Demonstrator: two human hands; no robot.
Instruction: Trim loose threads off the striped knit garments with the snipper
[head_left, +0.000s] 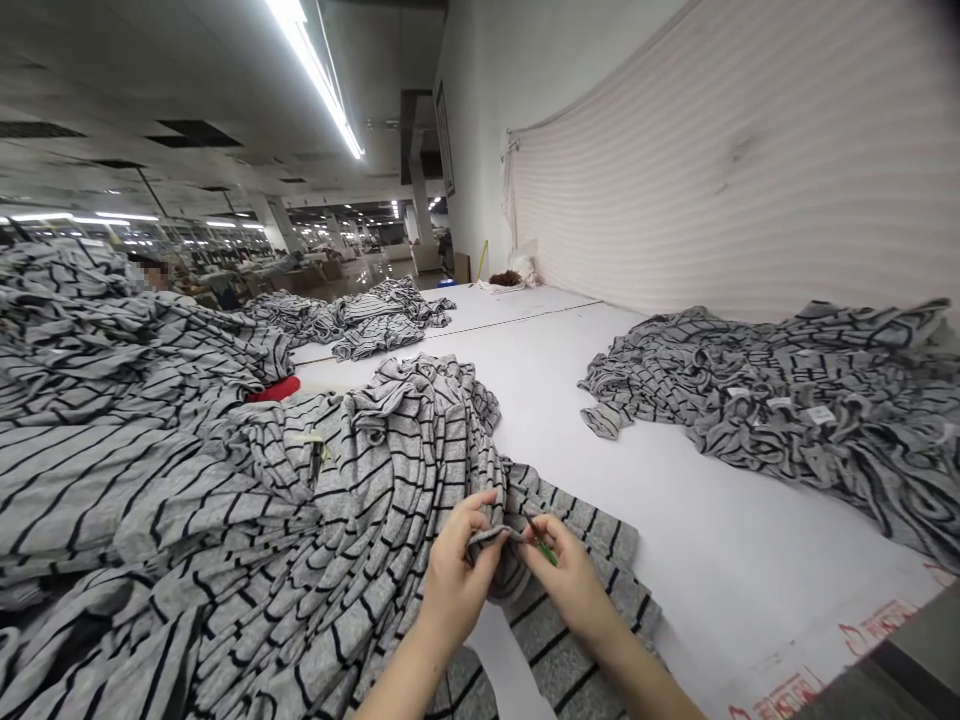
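Observation:
A grey knit garment [577, 610] with dark stripes lies in front of me, partly over the white tabletop. My left hand [459, 560] is closed, pinching a folded edge of it between thumb and fingers. Close beside it, my right hand [566, 575] is closed around a small tool [546, 550] with a green handle and a thin dark tip; its exact kind is too small to tell. The right fingertips also touch the same fabric edge. More bunched striped cloth [405, 440] rises just beyond and left of my hands.
A large heap of striped garments [112, 340] fills the left, with a red piece [276, 390] showing. Another pile [750, 390] with white labels lies right, on the white tabletop [675, 510]. Farther back sits a smaller pile [382, 315]. A pale striped sheet [712, 200] hangs along the wall.

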